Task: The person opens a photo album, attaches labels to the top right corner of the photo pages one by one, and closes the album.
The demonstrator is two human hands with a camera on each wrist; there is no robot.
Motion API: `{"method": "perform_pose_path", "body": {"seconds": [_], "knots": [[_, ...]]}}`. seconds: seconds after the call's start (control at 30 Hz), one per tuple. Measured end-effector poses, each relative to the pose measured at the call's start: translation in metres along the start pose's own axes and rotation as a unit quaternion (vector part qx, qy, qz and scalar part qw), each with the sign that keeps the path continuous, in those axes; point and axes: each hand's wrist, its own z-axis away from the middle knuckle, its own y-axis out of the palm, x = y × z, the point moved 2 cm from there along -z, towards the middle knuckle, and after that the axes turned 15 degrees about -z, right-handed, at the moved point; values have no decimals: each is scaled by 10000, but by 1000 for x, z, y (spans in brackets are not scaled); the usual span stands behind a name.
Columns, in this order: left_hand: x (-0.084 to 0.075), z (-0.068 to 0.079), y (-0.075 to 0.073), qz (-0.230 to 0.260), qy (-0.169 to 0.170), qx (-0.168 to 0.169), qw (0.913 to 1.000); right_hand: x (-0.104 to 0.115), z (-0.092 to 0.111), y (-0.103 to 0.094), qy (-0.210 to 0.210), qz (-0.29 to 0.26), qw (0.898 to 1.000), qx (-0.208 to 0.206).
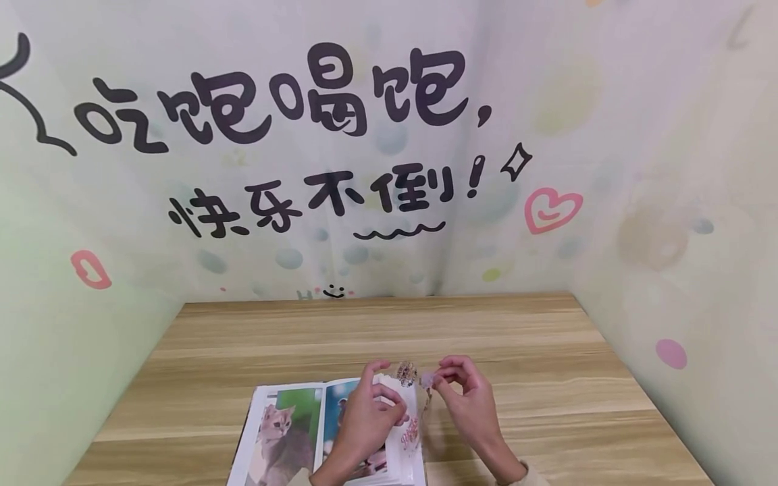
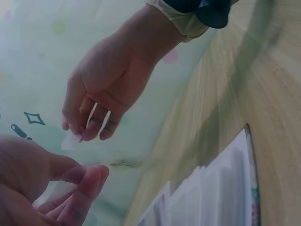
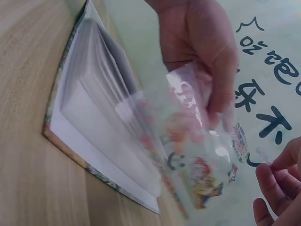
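My left hand (image 1: 372,420) is above the right page of an open photo album (image 1: 246,432). It holds a clear plastic sheet with colourful printed stickers (image 3: 204,181), whose patterned top corner shows in the head view. To its right, my right hand (image 1: 474,403) pinches a small translucent whitish piece (image 1: 427,379) between thumb and forefinger. In the left wrist view that whitish piece (image 2: 71,141) hangs at the right hand's fingertips, apart from the left fingers. I cannot tell whether the piece is fully separate from the sheet.
The album lies on a wood-grain table (image 1: 547,378); its left page has a cat photo (image 1: 282,439), and another photo (image 1: 337,398) is partly hidden by my left hand. A printed curtain (image 1: 389,169) hangs behind the table and along both sides.
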Motion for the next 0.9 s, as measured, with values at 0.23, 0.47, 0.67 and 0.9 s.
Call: {"method": "perform_pose_path", "body": {"seconds": [0.23,0.47,0.67,0.9], "knots": [[3,1,9,366,19,192,9991,5,-3,-4,9,-69,10000,-39],[2,1,27,99,195,455,9987,5,-2,-6,-116,-52,9999,-51],[1,4,41,-358,569,731,9951,5,-3,-7,-97,86,9998,-115],[0,8,53,-528,474,1446,9869,5,-4,-9,23,55,9999,-103]]}}
